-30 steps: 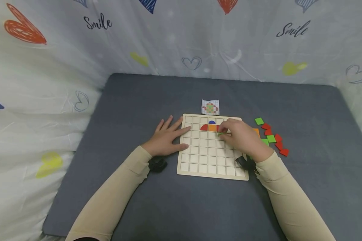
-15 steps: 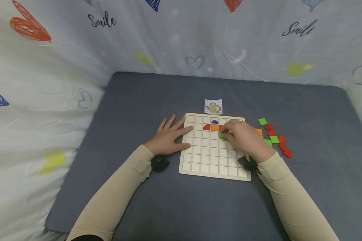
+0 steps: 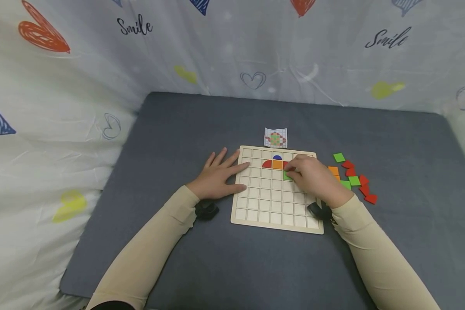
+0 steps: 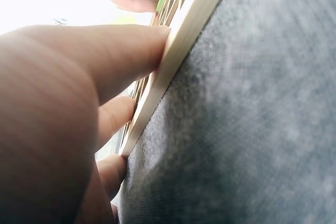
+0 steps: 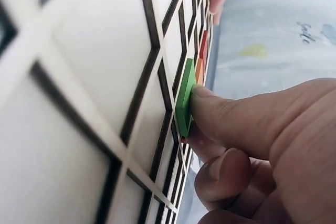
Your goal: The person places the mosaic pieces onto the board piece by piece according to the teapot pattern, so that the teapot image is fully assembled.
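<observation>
Green square tile (image 5: 184,100), tilted a second ago, now lies flatter, pinched in the right hand (image 3: 314,178). The right wrist view alone shows its thick edge above the pale wooden grid board (image 3: 275,206), whose near edge the left hand (image 3: 214,178) touches, fingers spread.

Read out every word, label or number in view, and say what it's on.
"Smile": on the curtain, upper left, head view.
"Smile": on the curtain, upper right, head view.
Right wrist view: curtain lettering blurred, probably "Smile".
Left wrist view: marks too blurred to read.
Card: any text too small to read.
</observation>
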`<state>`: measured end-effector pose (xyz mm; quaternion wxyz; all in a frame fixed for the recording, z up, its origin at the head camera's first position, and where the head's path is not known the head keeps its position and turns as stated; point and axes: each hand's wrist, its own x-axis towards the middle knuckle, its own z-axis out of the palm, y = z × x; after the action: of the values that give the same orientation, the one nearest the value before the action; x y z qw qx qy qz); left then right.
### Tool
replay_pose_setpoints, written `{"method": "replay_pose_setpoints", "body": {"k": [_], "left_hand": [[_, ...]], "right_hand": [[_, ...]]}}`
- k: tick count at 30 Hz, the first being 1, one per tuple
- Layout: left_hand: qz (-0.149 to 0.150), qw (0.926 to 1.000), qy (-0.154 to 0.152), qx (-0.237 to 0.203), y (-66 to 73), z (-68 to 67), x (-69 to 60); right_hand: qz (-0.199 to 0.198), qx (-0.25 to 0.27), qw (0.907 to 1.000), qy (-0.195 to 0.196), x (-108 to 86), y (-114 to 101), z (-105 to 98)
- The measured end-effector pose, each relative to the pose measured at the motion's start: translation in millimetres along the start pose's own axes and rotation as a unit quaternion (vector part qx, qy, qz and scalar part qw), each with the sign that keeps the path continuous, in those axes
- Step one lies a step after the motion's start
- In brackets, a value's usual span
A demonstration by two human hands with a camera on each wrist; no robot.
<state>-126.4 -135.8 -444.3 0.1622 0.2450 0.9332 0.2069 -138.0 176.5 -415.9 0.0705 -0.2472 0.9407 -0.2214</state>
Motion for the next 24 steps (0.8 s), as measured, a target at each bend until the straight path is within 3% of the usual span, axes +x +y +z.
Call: {"method": "replay_pose_setpoints", "body": {"k": [14, 20, 24], "left_hand": [[-0.002, 1.0, -0.001, -0.006, 1.1, -0.3, -0.6], [-0.003, 1.0, 0.005, -0.002, 0.3, 0.5, -0.2], [-0.001, 1.0, 0.006, -0.002, 0.7, 0.3, 0.9]], "right_hand": [[0.01, 0.025, 0.9996, 0.012, -1.5, 6.3, 0.2], [0.049, 0.051, 0.9973, 0.019, -8.7, 18.0, -13.6], [0.065, 0.041, 0.9966, 0.03, -15.0, 29.2, -27.7]]}}
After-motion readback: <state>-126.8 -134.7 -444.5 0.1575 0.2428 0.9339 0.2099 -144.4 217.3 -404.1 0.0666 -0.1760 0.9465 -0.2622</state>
